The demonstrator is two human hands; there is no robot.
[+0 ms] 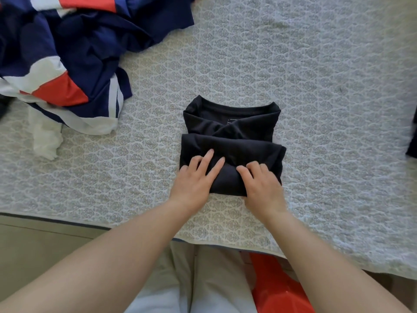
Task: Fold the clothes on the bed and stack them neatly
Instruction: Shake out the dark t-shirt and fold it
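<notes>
bed: patterned grey quilt (293, 75) covering it, edge nearest | black shirt (232, 132) lying folded mid-quilt | left hand (196, 179) pressing flat, fingers straight | right hand (261, 184) curling into fold | unfolded pile (67, 53) sitting far-left | floor: tan (33, 240)

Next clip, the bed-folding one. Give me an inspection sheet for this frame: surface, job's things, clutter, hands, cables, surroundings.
Surface: bedspread, pale with a repeating pattern, covers the bed.
Job's things: black shirt lies part folded in the middle, collar at the far end; unfolded pile of clothes, navy, white and red, lies far left.
Clutter: dark cloth at the right edge, cut off, cannot tell what it is.
Hands: left hand lies flat on the shirt's near fold, fingers straight; right hand has a curled grip on the same fold.
Cables: nothing seen.
Surroundings: floor beside the bed; red thing by the person's legs.
</notes>
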